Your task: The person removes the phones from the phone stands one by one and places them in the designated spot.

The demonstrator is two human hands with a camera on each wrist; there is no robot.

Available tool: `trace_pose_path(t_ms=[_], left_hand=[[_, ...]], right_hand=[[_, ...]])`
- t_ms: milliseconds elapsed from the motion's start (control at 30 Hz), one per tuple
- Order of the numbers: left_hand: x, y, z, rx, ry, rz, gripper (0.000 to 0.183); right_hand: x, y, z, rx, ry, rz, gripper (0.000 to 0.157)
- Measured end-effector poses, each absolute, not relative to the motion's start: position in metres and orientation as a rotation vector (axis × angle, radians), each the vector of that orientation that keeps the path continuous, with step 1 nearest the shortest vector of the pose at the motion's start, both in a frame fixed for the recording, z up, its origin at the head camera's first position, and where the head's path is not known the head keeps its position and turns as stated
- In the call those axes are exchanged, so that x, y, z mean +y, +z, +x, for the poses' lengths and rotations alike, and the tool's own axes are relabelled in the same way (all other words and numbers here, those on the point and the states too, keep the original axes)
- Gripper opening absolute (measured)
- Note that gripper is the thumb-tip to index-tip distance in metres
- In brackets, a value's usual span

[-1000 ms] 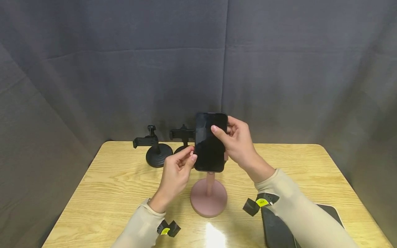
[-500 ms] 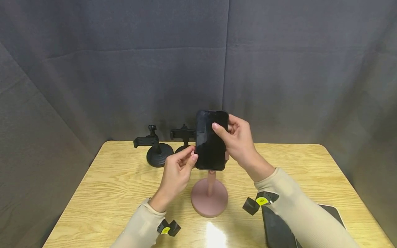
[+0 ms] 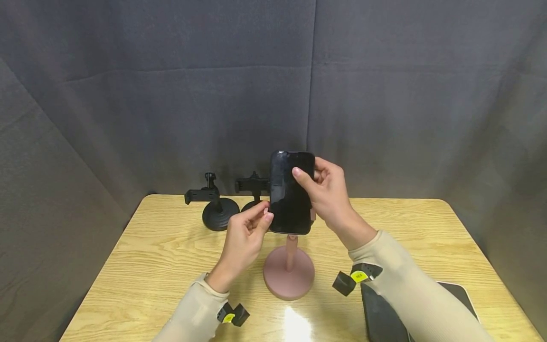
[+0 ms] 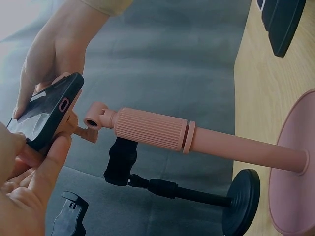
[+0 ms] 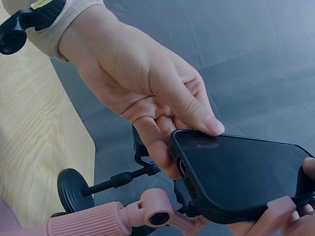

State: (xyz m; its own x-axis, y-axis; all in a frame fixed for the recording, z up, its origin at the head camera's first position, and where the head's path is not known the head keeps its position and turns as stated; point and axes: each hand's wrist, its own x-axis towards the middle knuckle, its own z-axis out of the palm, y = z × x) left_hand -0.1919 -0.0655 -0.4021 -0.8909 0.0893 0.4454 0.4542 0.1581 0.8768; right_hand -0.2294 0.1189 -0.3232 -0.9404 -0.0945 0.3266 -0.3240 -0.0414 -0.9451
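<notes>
A black phone [image 3: 290,209] with a dark screen stands upright in the holder of a pink phone stand [image 3: 288,280], over its round base. My right hand [image 3: 331,197] grips the phone by its right edge, thumb on the screen and fingers behind. At the lower left edge, my left hand [image 3: 245,235] pinches the stand's pink clamp, whose tip shows between finger and thumb. In the left wrist view the ribbed pink post [image 4: 152,130] runs from the base to a joint behind the phone. From the right wrist, a pink clamp arm [image 5: 275,214] hooks over the phone's edge.
Two black phone stands stand at the back left: one with a round base [image 3: 220,213], the other [image 3: 252,184] partly hidden by the phone and left hand. A dark flat tablet-like slab [image 3: 382,313] lies at front right under the right forearm. A grey curtain [image 3: 213,104] hangs behind the table.
The phone has shifted slightly upward relative to the pink base, with the right hand still gripping it. The left hand has kept nearly the same place at the clamp.
</notes>
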Motion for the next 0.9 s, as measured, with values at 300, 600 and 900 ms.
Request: trace_pose_path(t_ms=[300,600,900], left_hand=[[-0.065,-0.399,-0.1899,-2.151,-1.799,-0.521,0.034],[-0.0652,-0.3984,-0.1903,-2.167,-1.809,-0.524,0.035],[-0.0656,-0.3967,-0.1897,-2.17,-1.827,-0.542,0.036]], right_hand=[[0.1165,-0.3215,-0.2273,-2.038,2.124,0.404,0.028],[0.1143,-0.3202,-0.2277,-1.983,2.154,0.368,0.025],[0.1123,-0.3192,-0.2293,-1.952,2.157,0.342,0.023]])
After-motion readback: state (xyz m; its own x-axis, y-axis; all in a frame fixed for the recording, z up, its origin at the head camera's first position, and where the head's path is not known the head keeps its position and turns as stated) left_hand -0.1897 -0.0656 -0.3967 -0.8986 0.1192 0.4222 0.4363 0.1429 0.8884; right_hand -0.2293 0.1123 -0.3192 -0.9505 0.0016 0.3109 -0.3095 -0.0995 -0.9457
